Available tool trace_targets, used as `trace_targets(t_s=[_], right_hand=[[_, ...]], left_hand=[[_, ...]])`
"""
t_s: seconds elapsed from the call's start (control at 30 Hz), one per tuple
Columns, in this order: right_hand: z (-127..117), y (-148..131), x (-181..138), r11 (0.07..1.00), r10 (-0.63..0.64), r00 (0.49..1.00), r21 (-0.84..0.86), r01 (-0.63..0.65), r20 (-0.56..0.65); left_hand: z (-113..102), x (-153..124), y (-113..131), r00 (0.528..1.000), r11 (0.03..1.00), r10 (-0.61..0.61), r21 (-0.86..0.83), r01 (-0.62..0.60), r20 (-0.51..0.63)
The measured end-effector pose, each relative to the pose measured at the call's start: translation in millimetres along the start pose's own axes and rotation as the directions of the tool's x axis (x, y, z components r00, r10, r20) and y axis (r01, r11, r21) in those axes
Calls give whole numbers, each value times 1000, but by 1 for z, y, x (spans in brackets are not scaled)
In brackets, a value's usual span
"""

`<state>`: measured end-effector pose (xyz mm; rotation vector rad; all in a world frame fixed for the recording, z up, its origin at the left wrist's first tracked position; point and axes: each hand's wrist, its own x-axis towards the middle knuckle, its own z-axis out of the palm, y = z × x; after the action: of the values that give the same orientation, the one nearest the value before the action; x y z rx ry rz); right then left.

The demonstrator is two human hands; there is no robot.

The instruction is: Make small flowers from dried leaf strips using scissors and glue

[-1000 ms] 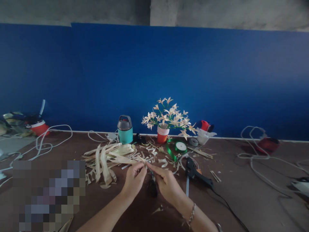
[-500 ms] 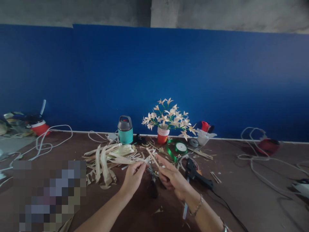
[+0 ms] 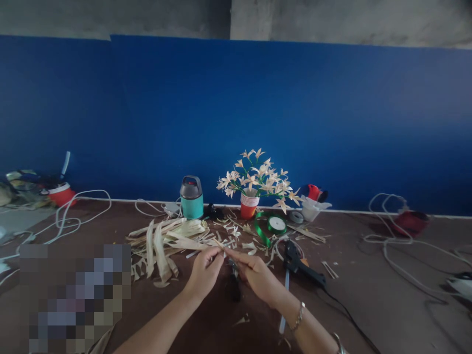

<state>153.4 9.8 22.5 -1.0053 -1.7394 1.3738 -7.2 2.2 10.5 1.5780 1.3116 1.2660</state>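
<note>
Nearer the wearer than the red-and-white paper cup (image 3: 249,204), slightly left of its line: a small pale husk piece (image 3: 224,254) and a slim pale stick (image 3: 218,243), both at the meeting fingertips.

Handling (judged): husk very light, thin, pliable, apt to crease or split; best pinched softly by one edge. Stick light and stiffer, narrow enough to roll; best gripped along its shaft, away from the tip.

Left hand (image 3: 205,271): thumb and index drawn together in a pinch, apparently on the husk, no gap visible; other fingers curled. Right hand (image 3: 258,279): index extended toward the left fingertips, remaining fingers bent under; seems closed on the stick, though exact contact is hidden.

Pose: forearms converge from both lower corners toward the cup, wrists low, backs of hands upward. Dark-handled scissors (image 3: 235,287) lie cupward of the wearer, between the hands.
</note>
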Motion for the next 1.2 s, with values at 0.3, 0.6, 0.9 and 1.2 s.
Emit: trace_targets(t_s=[0.3, 0.6, 0.9, 1.2], right_hand=[[13, -5, -13, 580, -97, 994, -815, 13, -54], [-10, -1, -2, 908, -18, 962, -407, -98, -271], [-6, -4, -7, 765, 365, 886, 451, -461, 287], [5, 3, -4, 897, -217, 976, -398, 191, -19]], left_hand=[[6, 0, -9, 995, 995, -96, -26, 96, -27], [-1, 1, -5, 987, 989, -141, 25, 144, -79], [2, -1, -1, 996, 1000, 8, -27, -6, 84], [7, -2, 0, 987, 973, -158, -170, 158, 14]])
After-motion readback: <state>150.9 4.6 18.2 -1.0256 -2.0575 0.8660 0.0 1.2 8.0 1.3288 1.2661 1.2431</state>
